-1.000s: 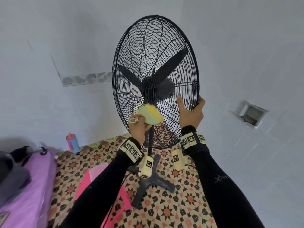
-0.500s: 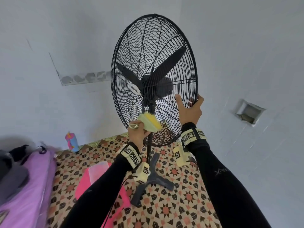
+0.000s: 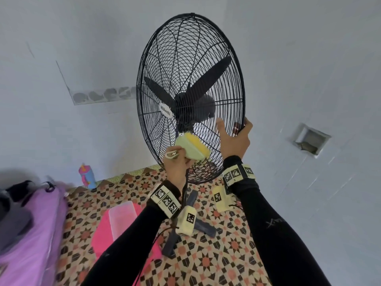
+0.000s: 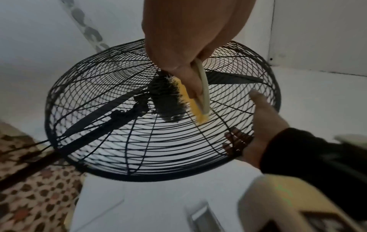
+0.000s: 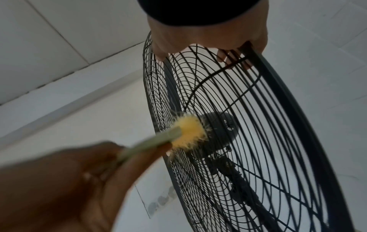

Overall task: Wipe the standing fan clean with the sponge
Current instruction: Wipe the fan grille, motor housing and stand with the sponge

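Standing fan [image 3: 190,98], wiping under way: left hand [image 3: 178,166] grips sponge [image 3: 192,148] against rear grille beside motor housing, right hand [image 3: 235,139] clasps cage rim; cleaned extent seemingly small, unclear; pink mat [image 3: 123,223] and bottle [image 3: 87,176] nearby, nothing obstructing.

Both arms are covered to the wrist by tight black sleeves [image 3: 274,234]; the right one bears a faint grey printed mark on the forearm. Behind the fingers of each bare hand, a cream wristband [image 3: 239,172] set with square black-and-white coded tags circles the wrist. Below each band hangs a cream boxy camera unit [image 3: 186,220] carrying one more coded tag, and a thin dark cable runs from the left unit down along the sleeve.
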Available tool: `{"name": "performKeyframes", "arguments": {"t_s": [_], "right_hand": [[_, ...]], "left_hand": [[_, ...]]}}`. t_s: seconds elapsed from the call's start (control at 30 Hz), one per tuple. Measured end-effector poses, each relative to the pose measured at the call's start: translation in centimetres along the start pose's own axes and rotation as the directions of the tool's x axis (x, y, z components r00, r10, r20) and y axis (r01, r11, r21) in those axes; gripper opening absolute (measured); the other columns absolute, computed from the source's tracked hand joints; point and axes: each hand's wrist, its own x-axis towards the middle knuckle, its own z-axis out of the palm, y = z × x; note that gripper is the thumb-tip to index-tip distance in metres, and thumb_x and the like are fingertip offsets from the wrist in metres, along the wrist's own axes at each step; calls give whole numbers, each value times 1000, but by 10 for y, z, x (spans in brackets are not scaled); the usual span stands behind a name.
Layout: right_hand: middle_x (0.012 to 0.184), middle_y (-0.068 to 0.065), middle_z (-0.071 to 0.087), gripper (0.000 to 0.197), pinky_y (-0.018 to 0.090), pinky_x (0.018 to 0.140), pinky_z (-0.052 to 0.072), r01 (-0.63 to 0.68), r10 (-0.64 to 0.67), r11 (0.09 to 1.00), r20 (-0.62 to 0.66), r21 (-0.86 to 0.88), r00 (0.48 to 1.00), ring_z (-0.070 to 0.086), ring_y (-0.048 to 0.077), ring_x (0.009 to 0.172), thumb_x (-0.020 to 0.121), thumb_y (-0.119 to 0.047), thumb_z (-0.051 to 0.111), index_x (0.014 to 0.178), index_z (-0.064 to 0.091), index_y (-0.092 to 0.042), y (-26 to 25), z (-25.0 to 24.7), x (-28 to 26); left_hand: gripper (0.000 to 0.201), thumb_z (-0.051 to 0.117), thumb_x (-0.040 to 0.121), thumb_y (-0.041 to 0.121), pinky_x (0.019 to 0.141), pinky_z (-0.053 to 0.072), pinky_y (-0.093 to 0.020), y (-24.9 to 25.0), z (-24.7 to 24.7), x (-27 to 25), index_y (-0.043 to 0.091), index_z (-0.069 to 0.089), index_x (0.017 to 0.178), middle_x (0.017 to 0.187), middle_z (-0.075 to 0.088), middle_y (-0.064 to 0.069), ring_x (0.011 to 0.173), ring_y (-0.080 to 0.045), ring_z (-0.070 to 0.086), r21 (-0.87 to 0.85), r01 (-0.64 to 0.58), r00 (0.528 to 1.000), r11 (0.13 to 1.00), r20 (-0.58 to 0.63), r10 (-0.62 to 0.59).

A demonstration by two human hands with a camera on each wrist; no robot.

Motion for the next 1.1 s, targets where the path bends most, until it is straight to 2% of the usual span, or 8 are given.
{"name": "performKeyframes", "arguments": {"t_s": [0.17, 0.33, 0.53, 0.7, 0.8, 0.87, 1.0, 1.1], "right_hand": [[123, -2, 65, 81, 39, 101, 53, -16, 16, 1000, 7, -6, 1000, 62, 16, 111, 76, -66, 77, 136, 41, -25, 0, -4, 6], [122, -6, 65, 80, 29, 97, 54, -11, 11, 1000, 6, 10, 1000, 63, 11, 109, 76, -65, 78, 136, 42, -26, -2, 2, 1], [123, -6, 65, 79, 27, 98, 50, -62, 61, 998, 64, 10, 996, 62, 13, 109, 77, -67, 76, 136, 43, -28, -1, -10, 7], [112, -7, 58, 49, 28, 97, 36, -188, 201, 980, 297, -72, 934, 55, 17, 110, 90, -72, 53, 118, 58, -31, 1, -35, 34], [107, -4, 59, 50, 32, 95, 38, -171, 201, 979, 353, -115, 914, 55, 21, 105, 90, -73, 52, 112, 56, -28, 2, -43, 46], [100, -6, 57, 52, 32, 94, 38, -166, 202, 978, 369, -126, 907, 55, 21, 101, 90, -73, 52, 112, 55, -26, 5, -47, 46], [93, -10, 57, 56, 29, 87, 38, -160, 190, 981, 397, -109, 898, 55, 18, 92, 90, -70, 54, 113, 57, -19, 5, -53, 48], [98, -4, 62, 54, 24, 79, 36, -156, 183, 983, 421, -98, 889, 56, 14, 88, 90, -69, 55, 113, 54, -19, 2, -51, 47]], "left_hand": [[12, 58, 100, -1, 68, 65, -35, -15, -24, 7, 11, 55, 102, 139, 56, -22, 126, -41, 59, 138, 48, 996, 989, -75, -38], [11, 55, 102, 0, 74, 64, -34, 10, -1, 10, 11, 53, 105, 132, 58, -13, 115, -34, 65, 41, -1, 999, 999, 38, 0], [14, 57, 100, -1, 71, 64, -37, -24, -39, 5, 13, 55, 101, 145, 53, -24, 124, -42, 61, 200, 121, 987, 972, -131, -95], [12, 57, 101, 2, 75, 65, -36, 19, -8, -18, 13, 53, 103, 136, 55, -7, 117, -31, 63, 195, -120, 992, 973, 72, 108], [11, 58, 102, 3, 78, 65, -41, 19, 15, -31, 12, 52, 102, 121, 58, 4, 105, -18, 65, 267, -209, 972, 941, 164, 170], [9, 58, 102, 3, 79, 64, -45, -8, 7, -36, 9, 52, 101, 113, 59, 6, 102, -18, 64, 316, -165, 984, 934, 123, 132], [9, 61, 100, 3, 66, 64, -37, -59, -35, -40, 2, 56, 108, 117, 64, -9, 108, -40, 67, 454, -24, 982, 891, -158, 107], [7, 59, 101, 3, 73, 65, -41, -48, -20, -43, 2, 56, 107, 121, 62, -7, 108, -38, 67, 343, -67, 984, 937, -130, 118]]}}
